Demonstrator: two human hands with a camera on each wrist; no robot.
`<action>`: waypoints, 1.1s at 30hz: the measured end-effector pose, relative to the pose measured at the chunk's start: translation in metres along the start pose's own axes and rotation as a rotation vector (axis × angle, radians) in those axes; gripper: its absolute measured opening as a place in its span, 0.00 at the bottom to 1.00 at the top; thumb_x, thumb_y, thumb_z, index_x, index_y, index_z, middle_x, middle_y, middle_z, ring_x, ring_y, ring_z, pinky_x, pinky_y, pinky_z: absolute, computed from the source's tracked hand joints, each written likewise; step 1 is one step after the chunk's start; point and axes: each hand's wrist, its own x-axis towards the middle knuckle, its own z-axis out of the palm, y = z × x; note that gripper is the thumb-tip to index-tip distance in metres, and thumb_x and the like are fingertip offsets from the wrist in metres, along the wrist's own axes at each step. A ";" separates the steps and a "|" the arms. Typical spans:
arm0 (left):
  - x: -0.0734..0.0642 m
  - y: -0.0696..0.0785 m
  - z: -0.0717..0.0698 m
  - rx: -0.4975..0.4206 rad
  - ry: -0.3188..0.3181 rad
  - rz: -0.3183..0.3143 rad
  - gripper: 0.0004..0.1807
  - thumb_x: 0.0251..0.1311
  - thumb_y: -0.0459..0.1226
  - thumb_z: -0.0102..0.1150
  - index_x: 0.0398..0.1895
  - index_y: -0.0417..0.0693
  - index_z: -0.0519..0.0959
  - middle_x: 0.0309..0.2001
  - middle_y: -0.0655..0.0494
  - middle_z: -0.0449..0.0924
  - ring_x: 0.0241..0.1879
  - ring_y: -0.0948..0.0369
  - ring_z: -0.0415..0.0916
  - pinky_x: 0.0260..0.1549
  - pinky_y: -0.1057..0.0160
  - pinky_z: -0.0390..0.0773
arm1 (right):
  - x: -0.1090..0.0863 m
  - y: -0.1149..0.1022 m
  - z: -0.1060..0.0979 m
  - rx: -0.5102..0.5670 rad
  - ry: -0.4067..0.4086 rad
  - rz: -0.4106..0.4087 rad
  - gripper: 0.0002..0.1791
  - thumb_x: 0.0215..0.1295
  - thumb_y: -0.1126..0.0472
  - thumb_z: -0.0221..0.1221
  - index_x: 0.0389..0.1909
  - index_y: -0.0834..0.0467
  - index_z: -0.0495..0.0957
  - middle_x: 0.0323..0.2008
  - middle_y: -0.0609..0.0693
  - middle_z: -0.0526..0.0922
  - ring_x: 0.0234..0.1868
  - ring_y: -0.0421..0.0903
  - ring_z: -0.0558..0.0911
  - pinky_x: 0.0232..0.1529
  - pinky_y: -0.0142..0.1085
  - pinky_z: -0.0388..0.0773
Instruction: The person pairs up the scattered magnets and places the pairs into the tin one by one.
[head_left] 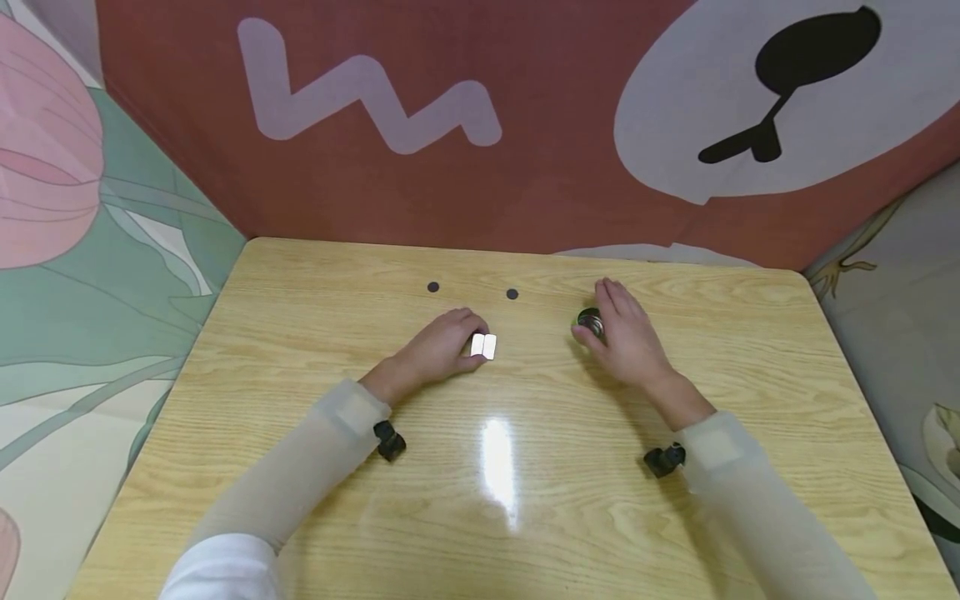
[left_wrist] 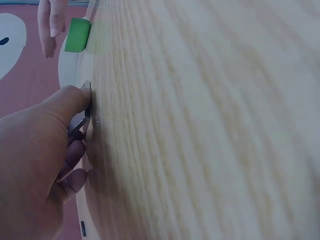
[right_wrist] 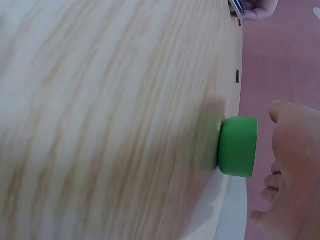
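My left hand pinches a small two-panel piece between thumb and fingers, left of the table's middle. Its panels look bright white from above; the left wrist view shows thin shiny edges meeting at an angle, close to the tabletop. A short green cylinder stands on the table, its top dark and shiny from the head. Over its right side hovers my right hand, fingers fairly straight and thumb spread. In the right wrist view a gap shows between that hand and the cylinder.
Two small dark discs, a left one and a right one, lie near the back edge of the wooden table. A red patterned wall rises behind it, with printed panels at both sides.
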 end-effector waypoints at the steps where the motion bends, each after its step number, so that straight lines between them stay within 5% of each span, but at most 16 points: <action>1: 0.000 0.000 0.000 -0.002 -0.001 -0.004 0.22 0.63 0.43 0.70 0.55 0.40 0.79 0.51 0.49 0.79 0.53 0.54 0.76 0.59 0.57 0.74 | -0.001 0.001 0.000 -0.003 -0.008 0.008 0.46 0.77 0.46 0.55 0.77 0.74 0.46 0.77 0.72 0.49 0.78 0.66 0.48 0.77 0.56 0.44; 20: -0.001 0.001 0.004 -0.162 0.010 -0.063 0.20 0.64 0.37 0.69 0.57 0.40 0.77 0.51 0.49 0.78 0.47 0.58 0.77 0.48 0.62 0.79 | -0.010 0.013 0.009 -0.017 -0.150 0.113 0.45 0.82 0.43 0.43 0.78 0.72 0.36 0.79 0.70 0.38 0.80 0.64 0.37 0.75 0.62 0.38; 33: 0.000 0.002 0.004 -0.283 0.004 -0.140 0.16 0.67 0.34 0.66 0.54 0.43 0.76 0.45 0.51 0.81 0.42 0.59 0.76 0.42 0.60 0.79 | -0.009 0.014 0.010 -0.004 -0.164 0.120 0.44 0.82 0.43 0.41 0.78 0.72 0.36 0.79 0.70 0.37 0.80 0.63 0.36 0.75 0.62 0.37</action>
